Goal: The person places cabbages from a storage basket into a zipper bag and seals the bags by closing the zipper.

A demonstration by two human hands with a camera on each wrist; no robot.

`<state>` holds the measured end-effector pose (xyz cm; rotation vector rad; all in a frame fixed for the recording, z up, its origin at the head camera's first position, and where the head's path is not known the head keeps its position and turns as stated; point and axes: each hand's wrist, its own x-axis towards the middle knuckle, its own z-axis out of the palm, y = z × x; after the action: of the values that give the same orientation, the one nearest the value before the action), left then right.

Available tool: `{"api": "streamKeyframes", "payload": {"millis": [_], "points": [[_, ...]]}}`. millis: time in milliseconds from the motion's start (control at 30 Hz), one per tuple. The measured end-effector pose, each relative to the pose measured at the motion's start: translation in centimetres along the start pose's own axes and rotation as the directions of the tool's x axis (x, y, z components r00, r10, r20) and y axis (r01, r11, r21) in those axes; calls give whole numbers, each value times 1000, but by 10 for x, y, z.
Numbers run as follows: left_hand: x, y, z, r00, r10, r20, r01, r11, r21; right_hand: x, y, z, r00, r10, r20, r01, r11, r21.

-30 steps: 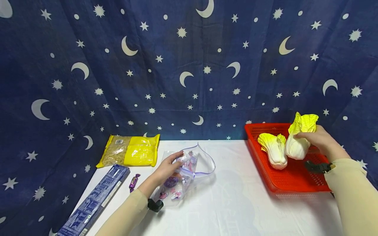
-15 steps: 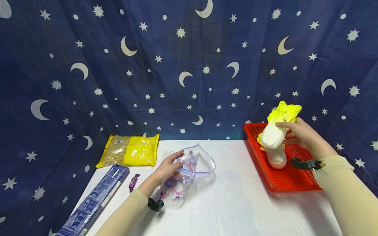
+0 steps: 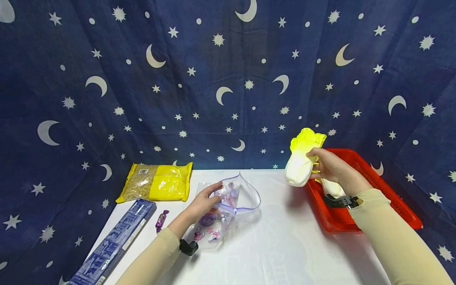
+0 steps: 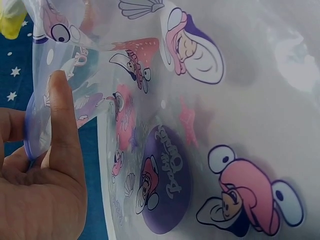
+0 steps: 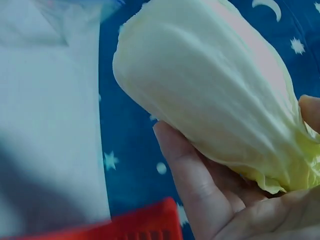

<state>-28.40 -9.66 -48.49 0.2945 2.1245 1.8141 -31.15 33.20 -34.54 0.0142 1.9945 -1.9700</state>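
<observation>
My right hand grips a napa cabbage with yellow leaves and a white base. It is held in the air over the table, just left of the red basket. A second cabbage lies in the basket, partly hidden behind that hand. Near the middle of the table, my left hand pinches the rim of a clear zip bag printed with pink and purple cartoon figures. The bag's mouth stands open toward the right. In the left wrist view, thumb and fingers hold its purple edge.
A yellow bag of pasta-like pieces lies at the back left. A long blue box runs along the table's left edge. Between that box and my left arm lies a purple wrapped candy. A starry curtain hangs behind the table.
My right hand has lifted the cabbage out of the red basket and carried it left, past the basket's rim. The left hand and the zip bag have stayed in place.
</observation>
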Motion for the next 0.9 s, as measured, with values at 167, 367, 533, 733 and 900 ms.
{"api": "streamKeyframes", "payload": {"millis": [167, 367, 533, 733, 900], "points": [[1, 0, 0, 1000, 16, 6, -16, 1000, 13, 10, 9, 22, 998, -26, 49, 25, 1000, 13], [1, 1, 2, 1000, 24, 7, -24, 1000, 16, 21, 19, 42, 994, -45, 96, 43, 999, 18], [2, 2, 3, 1000, 21, 12, -21, 1000, 12, 31, 28, 55, 995, -38, 89, 37, 999, 16], [3, 2, 5, 1000, 16, 8, -16, 1000, 18, 42, 36, 65, 997, -14, 75, 10, 999, 53], [2, 4, 7, 1000, 23, 9, -23, 1000, 11, 43, 37, 79, 995, -39, 89, 32, 996, 78]]}}
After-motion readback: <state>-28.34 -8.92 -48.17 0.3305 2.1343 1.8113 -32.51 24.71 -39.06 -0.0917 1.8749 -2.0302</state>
